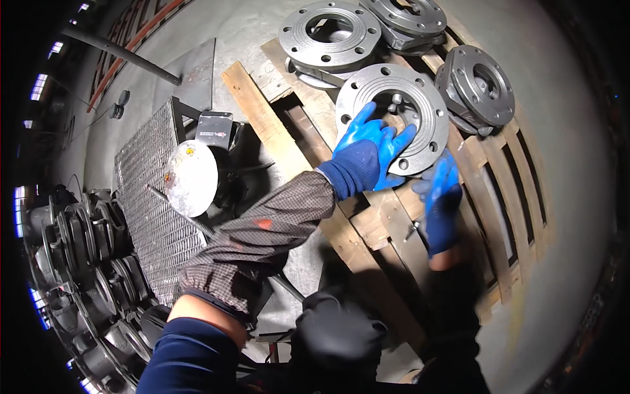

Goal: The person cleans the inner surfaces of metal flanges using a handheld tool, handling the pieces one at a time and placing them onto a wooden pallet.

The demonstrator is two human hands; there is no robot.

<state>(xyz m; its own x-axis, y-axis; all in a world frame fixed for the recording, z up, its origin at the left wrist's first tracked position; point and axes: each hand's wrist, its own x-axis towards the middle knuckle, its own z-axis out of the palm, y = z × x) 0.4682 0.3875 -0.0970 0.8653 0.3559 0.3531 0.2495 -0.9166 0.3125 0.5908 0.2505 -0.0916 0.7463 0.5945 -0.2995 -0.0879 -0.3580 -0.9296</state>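
A grey metal flanged valve body lies on a wooden pallet, its round bolt-holed face turned up. My left hand, in a blue-coated glove, rests on the near left part of this flange. Its fingers are spread, some reaching over the central opening, where small rounded metal pieces show. My right hand, gloved alike, is at the flange's near right edge. It is slightly blurred; its finger ends are partly hidden, and I cannot tell whether it grips the rim. A small dark object with a shiny tip shows beside the right wrist.
Similar flanged bodies stand behind, at the far right and to the right on the pallet. Leftward are a metal grating, a white disc, a dark box and stacked dark castings.
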